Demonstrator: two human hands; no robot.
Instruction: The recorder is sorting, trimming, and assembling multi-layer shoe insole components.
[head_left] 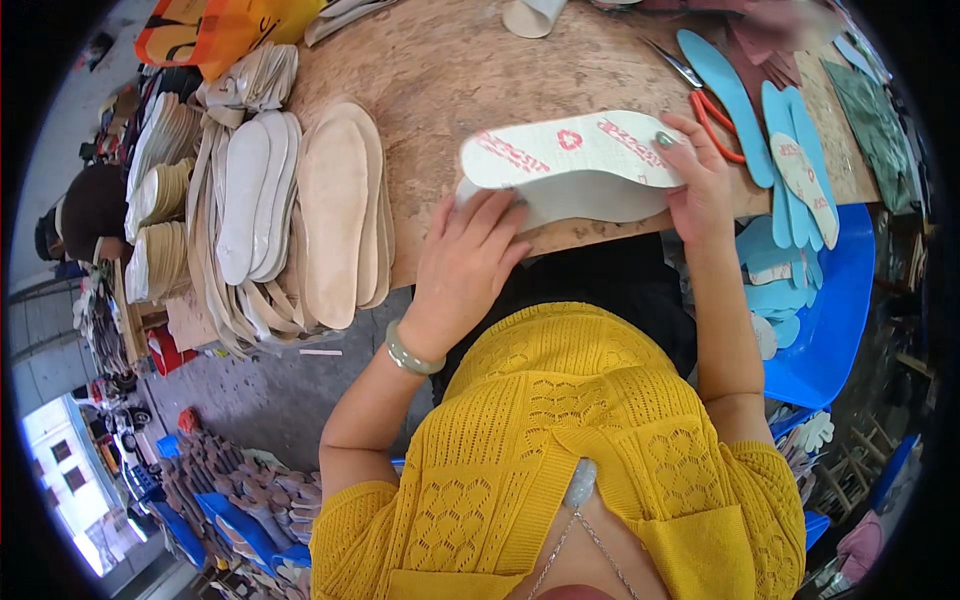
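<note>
A white insole (560,150) with red print is held up near the front edge of the table. My right hand (700,185) is closed on its right end, with the thumb on the printed face. Below it, and partly hidden by it, is a plain pale grey insole-shaped piece (600,203). My left hand (470,260) reaches in at the left end, its fingers spread and the fingertips touching the pale piece. Whether the two pieces are joined is hard to see.
Left on the wooden table (430,70) lie beige insoles (340,210), white insoles (255,195) and more stacks. Orange-handled scissors (712,120) and blue insoles (725,95) lie at the right. A blue bin (835,320) with blue pieces stands beside the table's right end.
</note>
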